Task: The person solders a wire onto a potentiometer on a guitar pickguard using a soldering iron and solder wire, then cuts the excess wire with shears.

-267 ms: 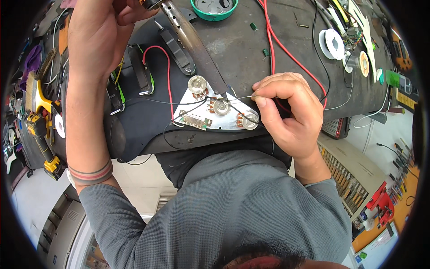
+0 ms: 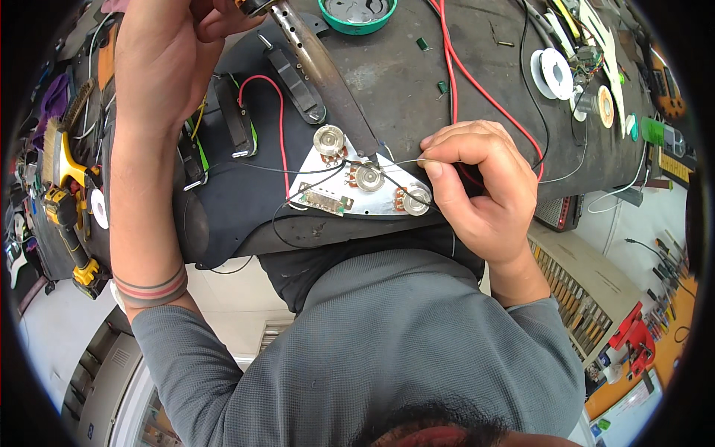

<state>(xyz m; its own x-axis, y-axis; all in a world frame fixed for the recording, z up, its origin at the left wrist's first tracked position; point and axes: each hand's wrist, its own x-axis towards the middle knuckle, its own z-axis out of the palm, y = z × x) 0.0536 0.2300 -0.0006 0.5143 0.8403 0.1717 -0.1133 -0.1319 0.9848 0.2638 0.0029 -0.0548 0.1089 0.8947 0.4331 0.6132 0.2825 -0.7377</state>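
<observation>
My left hand (image 2: pixel 167 59), high at the left, is closed around the handle of a soldering iron (image 2: pixel 316 71), whose long shaft slants down to the middle pot on a triangular metal plate (image 2: pixel 380 201). The plate carries three pots (image 2: pixel 328 139) with solder lugs, a small switch board (image 2: pixel 320 201) and black wires across it. My right hand (image 2: pixel 480 190), at the plate's right, pinches a thin wire (image 2: pixel 410 161), apparently solder, reaching to where the iron's tip is. The exact contact at the tip is too small to tell.
Dark pickups (image 2: pixel 290 86) lie on a black sheet (image 2: pixel 216 216). A green dish (image 2: pixel 356 26) sits at the top. Red cables (image 2: pixel 484 93) and white spools (image 2: pixel 551 74) are at right. A cordless drill (image 2: pixel 67 223) and brushes are at left. Tool storage (image 2: pixel 573 290) stands below the bench's right.
</observation>
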